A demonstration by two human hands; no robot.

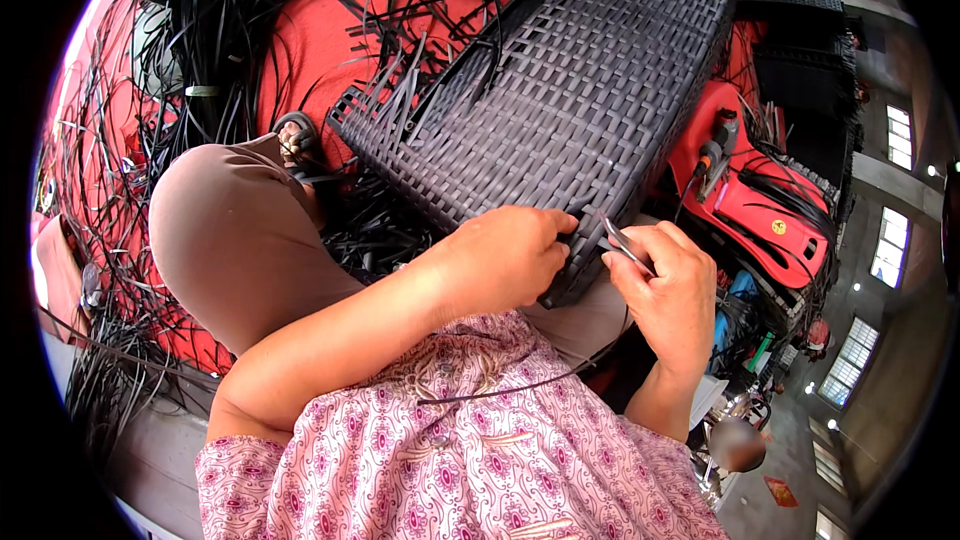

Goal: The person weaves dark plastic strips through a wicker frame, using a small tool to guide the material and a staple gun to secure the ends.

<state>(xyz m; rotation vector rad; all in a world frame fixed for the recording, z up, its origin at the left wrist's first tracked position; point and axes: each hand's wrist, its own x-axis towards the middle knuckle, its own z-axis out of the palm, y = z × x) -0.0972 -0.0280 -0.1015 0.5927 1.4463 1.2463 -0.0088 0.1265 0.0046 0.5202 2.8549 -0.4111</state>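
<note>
Weaving is at the edge-finishing step, by the look of it; left hand [505, 260] pinches the near corner of the dark woven panel [570, 90] resting on the lap; right hand [665, 285], fingers curled, grips a slim metal tool [625, 240] beside it; tucking the strand end probably calls for a steady hold.

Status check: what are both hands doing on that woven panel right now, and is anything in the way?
Left hand grips woven panel near edge. Right hand pinches a metal tool beside it. Loose black strips heaped around.
</note>
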